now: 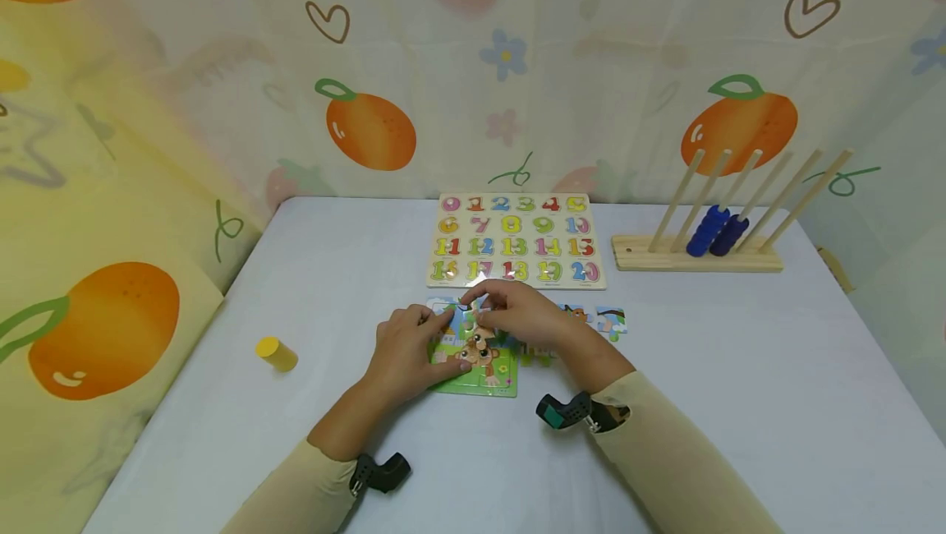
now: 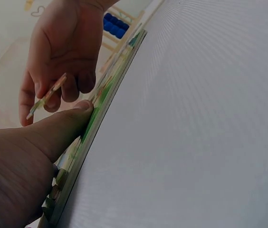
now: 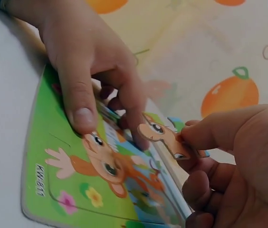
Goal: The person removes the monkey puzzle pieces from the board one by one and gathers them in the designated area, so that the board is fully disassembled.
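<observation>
A jigsaw puzzle board (image 1: 502,384) with a cartoon monkey on green grass lies at the middle of the white table. My left hand (image 1: 405,353) rests on its left side, thumb pressing near the monkey's face and index finger reaching toward the far part. Above the board, my right hand (image 1: 517,310) pinches a puzzle piece (image 3: 165,137) between thumb and fingers; part of an animal's face with one eye shows on it. In the left wrist view this piece (image 2: 47,97) is tilted and held clear of the board.
Loose puzzle pieces (image 1: 611,320) lie right of the board, partly behind the right forearm. Behind stands a wooden number board (image 1: 516,238). A peg rack (image 1: 695,259) with blue beads is at the back right, a yellow cylinder (image 1: 277,354) at the left.
</observation>
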Demonstrator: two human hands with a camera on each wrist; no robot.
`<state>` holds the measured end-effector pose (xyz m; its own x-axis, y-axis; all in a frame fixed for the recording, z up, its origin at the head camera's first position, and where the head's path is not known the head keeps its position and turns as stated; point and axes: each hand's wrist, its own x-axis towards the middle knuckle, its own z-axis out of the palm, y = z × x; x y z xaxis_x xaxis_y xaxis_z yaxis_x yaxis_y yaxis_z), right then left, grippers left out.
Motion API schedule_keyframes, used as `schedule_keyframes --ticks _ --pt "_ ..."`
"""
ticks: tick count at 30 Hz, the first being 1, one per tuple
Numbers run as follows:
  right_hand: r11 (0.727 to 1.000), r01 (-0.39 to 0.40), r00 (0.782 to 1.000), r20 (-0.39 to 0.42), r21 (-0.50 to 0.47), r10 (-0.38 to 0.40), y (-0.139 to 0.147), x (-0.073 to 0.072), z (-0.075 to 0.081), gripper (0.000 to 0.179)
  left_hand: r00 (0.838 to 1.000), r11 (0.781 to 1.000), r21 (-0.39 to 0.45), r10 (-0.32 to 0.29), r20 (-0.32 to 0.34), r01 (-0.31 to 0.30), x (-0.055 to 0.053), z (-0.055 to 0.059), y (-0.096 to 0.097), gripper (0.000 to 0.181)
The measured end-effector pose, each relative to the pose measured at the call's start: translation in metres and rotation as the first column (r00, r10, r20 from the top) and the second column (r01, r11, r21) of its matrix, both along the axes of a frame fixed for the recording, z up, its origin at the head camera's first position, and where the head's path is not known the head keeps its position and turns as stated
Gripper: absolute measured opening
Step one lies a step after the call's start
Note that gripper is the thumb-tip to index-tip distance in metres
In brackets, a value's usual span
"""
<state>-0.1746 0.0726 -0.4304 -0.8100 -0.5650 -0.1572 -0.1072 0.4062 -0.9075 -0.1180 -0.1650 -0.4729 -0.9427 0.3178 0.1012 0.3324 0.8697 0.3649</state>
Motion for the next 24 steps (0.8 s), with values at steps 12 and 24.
schedule_keyframes --ticks 12,24 --pt "0.992 0.075 0.996 0.061 -0.103 -0.069 0.027 0.003 0.003 0.034 1.0 1.0 0.007 0.004 -0.008 -0.004 -0.001 -0.004 -0.002 0.092" --pt "0.979 0.187 0.982 0.045 -0.076 -0.184 0.056 0.015 0.009 0.033 1.0 1.0 0.01 -0.004 0.002 0.004 -0.001 -0.002 -0.001 0.092"
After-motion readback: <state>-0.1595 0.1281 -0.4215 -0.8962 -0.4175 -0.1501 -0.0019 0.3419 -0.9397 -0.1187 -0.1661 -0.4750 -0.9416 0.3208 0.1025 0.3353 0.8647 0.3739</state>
